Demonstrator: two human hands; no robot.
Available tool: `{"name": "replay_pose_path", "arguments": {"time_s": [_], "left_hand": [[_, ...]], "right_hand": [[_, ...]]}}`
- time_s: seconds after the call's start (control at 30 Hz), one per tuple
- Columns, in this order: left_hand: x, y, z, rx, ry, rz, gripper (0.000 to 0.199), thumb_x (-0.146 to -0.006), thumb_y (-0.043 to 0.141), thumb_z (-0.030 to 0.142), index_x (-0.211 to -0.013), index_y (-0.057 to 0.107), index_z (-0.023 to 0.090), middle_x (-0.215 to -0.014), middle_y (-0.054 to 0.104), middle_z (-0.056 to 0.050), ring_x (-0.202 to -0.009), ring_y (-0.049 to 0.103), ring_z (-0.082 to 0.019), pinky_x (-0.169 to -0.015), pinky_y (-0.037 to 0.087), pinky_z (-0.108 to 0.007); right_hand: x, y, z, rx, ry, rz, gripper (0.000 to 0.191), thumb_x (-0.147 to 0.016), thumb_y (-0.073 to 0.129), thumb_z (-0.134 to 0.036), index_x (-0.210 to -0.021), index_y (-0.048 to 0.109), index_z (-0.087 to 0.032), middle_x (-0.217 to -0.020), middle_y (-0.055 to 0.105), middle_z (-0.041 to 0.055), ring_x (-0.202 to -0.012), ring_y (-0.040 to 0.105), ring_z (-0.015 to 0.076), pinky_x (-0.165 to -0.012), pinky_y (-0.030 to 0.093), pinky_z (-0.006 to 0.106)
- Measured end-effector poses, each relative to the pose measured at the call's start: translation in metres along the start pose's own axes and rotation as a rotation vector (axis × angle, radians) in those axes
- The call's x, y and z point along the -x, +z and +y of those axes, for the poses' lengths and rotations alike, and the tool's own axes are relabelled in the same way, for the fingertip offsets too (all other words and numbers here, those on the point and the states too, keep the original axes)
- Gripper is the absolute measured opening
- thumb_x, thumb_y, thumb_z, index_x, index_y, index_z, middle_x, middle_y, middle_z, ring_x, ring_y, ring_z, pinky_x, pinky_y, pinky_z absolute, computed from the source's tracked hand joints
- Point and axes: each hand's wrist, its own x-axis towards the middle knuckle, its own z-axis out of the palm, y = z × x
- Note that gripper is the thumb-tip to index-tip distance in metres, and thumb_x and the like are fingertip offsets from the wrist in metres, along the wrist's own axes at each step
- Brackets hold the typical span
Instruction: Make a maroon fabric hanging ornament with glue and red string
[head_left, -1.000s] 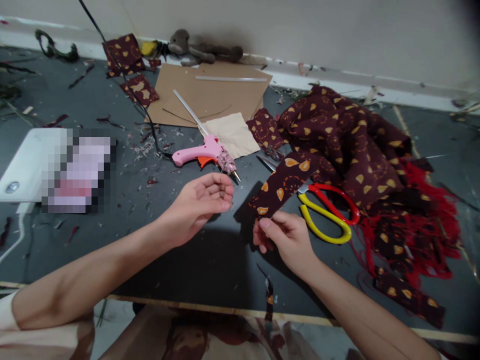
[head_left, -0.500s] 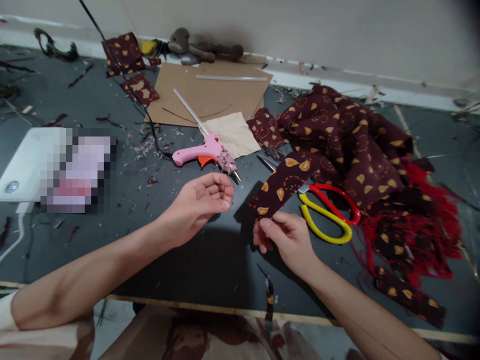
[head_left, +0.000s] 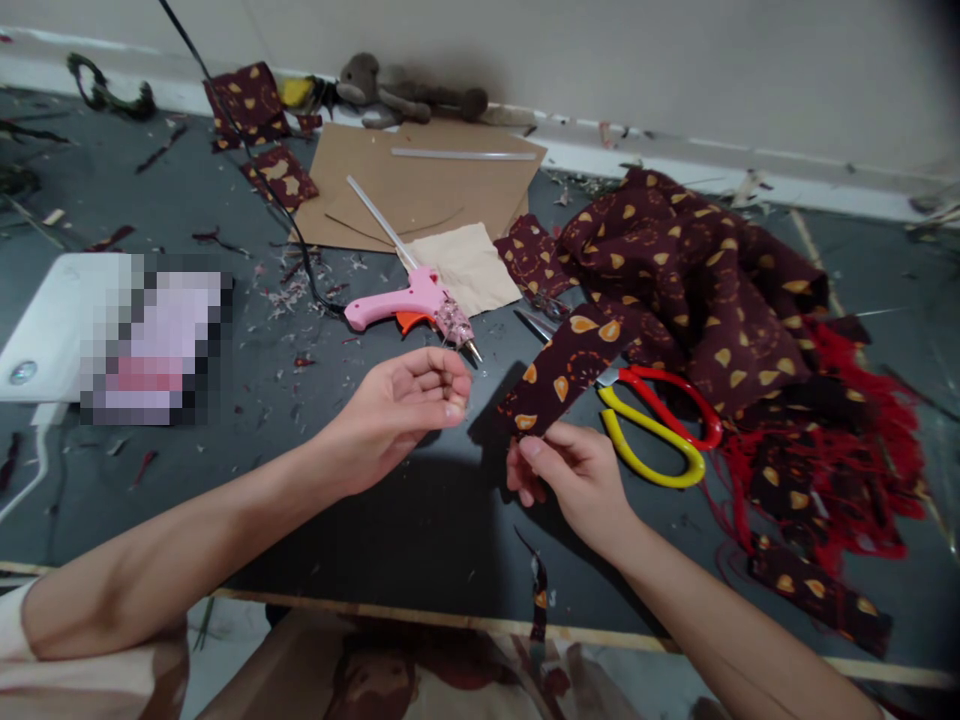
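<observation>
My right hand [head_left: 574, 480] pinches the lower end of a dark maroon fabric strip [head_left: 562, 372] with orange drop shapes. The strip slants up and away to the right, its far end crossing the scissors. Palm turned inward, my left hand [head_left: 409, 405] has curled fingers, with thumb and index tips brought together; anything between them is too small to make out. Just beyond it lies a pink glue gun [head_left: 409, 300], nozzle pointing right. Scissors [head_left: 660, 465] with red and yellow handles rest to the right of my right hand, their blades partly covered by the strip.
A heap of maroon patterned cloth [head_left: 690, 260] and red frayed threads [head_left: 862, 470] fill the right side. Behind are cardboard [head_left: 352, 215], a beige cloth piece [head_left: 484, 275] and a grey plush toy [head_left: 364, 85]. A white device [head_left: 52, 330] and a blurred-out phone [head_left: 161, 345] lie left.
My left hand has shifted very slightly to the right. My right hand and the fabric strip stay where they were.
</observation>
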Motion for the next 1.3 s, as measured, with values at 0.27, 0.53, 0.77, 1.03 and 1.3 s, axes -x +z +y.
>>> {"name": "replay_pose_path", "arguments": {"time_s": [0.27, 0.53, 0.77, 1.03, 1.3], "left_hand": [[0.001, 0.0016, 0.0002, 0.001, 0.003, 0.006, 0.027, -0.06, 0.074, 0.002, -0.082, 0.063, 0.013, -0.074, 0.058, 0.001, -0.064, 0.054, -0.004, -0.06, 0.046, -0.012], [0.0006, 0.0008, 0.0002, -0.003, -0.009, 0.004, 0.023, -0.063, 0.073, 0.007, -0.082, 0.063, 0.014, -0.074, 0.059, 0.001, -0.063, 0.054, -0.005, -0.06, 0.046, -0.012], [0.0009, -0.0002, -0.0001, 0.012, -0.009, -0.007, 0.023, -0.063, 0.071, 0.005, -0.083, 0.064, 0.014, -0.076, 0.06, 0.0, -0.065, 0.056, -0.005, -0.063, 0.048, -0.013], [0.0014, -0.0022, -0.002, 0.002, 0.021, -0.043, 0.032, -0.061, 0.074, 0.002, -0.087, 0.061, 0.014, -0.079, 0.055, 0.001, -0.069, 0.052, -0.004, -0.065, 0.045, -0.012], [0.0011, -0.0008, -0.0017, -0.012, 0.02, -0.028, 0.025, -0.066, 0.072, 0.004, -0.084, 0.058, 0.014, -0.079, 0.055, 0.002, -0.069, 0.052, -0.004, -0.066, 0.046, -0.013]], "right_hand": [[-0.0004, -0.0002, 0.0007, -0.015, -0.003, -0.008, 0.033, -0.084, 0.055, -0.041, -0.063, 0.056, -0.016, -0.049, 0.057, -0.0005, -0.036, 0.049, 0.0075, -0.037, 0.036, 0.019], [-0.0001, 0.0003, -0.0003, -0.002, -0.004, 0.0, 0.033, -0.083, 0.056, -0.043, -0.063, 0.057, -0.016, -0.049, 0.057, -0.0002, -0.036, 0.049, 0.0078, -0.036, 0.037, 0.019], [0.0005, -0.0007, 0.0021, -0.019, -0.015, -0.005, 0.031, -0.084, 0.055, -0.039, -0.064, 0.057, -0.016, -0.049, 0.058, -0.0004, -0.036, 0.05, 0.0076, -0.036, 0.037, 0.018], [-0.0007, 0.0, 0.0003, -0.022, -0.024, -0.011, 0.029, -0.084, 0.055, -0.036, -0.064, 0.057, -0.016, -0.049, 0.058, -0.0003, -0.036, 0.05, 0.0075, -0.036, 0.037, 0.018], [0.0007, -0.0012, 0.003, -0.037, -0.04, -0.022, 0.029, -0.085, 0.055, -0.036, -0.065, 0.057, -0.015, -0.05, 0.058, -0.0009, -0.037, 0.05, 0.0068, -0.037, 0.037, 0.017]]}}
